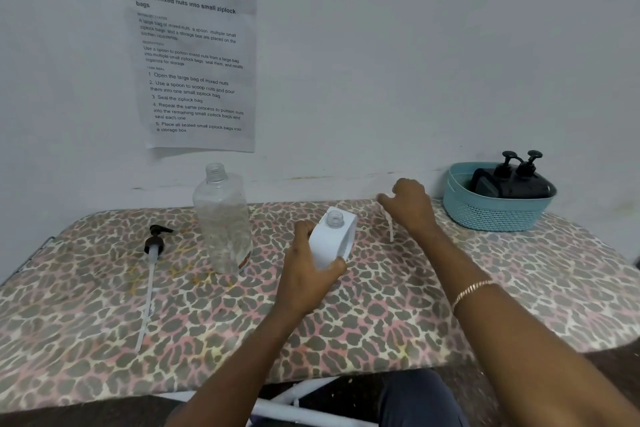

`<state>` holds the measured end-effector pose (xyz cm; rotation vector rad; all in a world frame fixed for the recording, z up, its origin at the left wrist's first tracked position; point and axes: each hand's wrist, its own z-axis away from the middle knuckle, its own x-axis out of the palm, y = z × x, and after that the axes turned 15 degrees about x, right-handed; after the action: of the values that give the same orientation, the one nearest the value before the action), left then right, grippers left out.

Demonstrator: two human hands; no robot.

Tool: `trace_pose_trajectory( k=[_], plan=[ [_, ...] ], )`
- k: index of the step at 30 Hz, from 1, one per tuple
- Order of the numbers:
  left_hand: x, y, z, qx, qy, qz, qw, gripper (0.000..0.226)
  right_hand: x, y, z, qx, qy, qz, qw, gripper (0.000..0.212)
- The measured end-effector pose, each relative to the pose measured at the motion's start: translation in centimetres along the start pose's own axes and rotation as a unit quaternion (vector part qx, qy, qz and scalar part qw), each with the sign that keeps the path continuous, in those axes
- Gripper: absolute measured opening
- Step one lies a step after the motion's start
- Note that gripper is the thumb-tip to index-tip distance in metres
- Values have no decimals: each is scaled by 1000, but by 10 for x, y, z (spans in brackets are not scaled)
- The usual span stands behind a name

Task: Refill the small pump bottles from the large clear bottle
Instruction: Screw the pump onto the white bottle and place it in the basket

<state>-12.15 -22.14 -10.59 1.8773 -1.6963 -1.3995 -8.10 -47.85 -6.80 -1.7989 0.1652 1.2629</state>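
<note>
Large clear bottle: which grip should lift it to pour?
Right, probably: left grip already holds the open-necked white bottle; right grip holds only a thin white tube, easily set down, though the large clear bottle stands across on the left.

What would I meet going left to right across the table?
Black pump → clear bottle → white bottle, gripped by the left hand → right hand holding a white pump → blue basket with black pump bottles.
</note>
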Motion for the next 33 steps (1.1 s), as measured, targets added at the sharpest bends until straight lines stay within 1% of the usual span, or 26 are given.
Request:
trace_pose_trajectory(
  k=[2,5,7,12,17,18,21,24,27,29,33],
  plan=[
    [0,0,0,6,6,0,1000,55,-2,-4,-17,32,-29,44,998,42],
    [-1,0,1,8,9,-4,1000,55,-4,-8,-27,50,-67,67,994,46],
    [-1,-1,1,7,10,-2,1000,55,-2,-10,-31,54,-80,69,993,45],
    [0,-1,1,8,9,-6,1000,55,6,-10,-38,82,-115,43,989,34],
    [0,-2,1,9,8,-7,1000,54,4,-11,-45,81,-98,27,991,36],
    [0,-3,1,10,8,-6,1000,54,0,-14,-46,83,-99,3,992,36],
    [0,-3,1,9,7,4,1000,54,-23,-29,-50,79,-113,-123,983,31],
    [0,-3,1,6,6,9,1000,54,-51,-53,-47,58,-132,-254,956,31],
    [0,-2,1,3,8,9,1000,54,-82,-76,-29,0,-155,-349,924,33],
    [-1,-2,1,2,7,13,1000,54,-102,-88,-11,-53,-166,-389,905,32],
    [-1,-2,1,2,6,25,1000,54,-123,-105,24,-142,-135,-423,884,19]
  ],
)
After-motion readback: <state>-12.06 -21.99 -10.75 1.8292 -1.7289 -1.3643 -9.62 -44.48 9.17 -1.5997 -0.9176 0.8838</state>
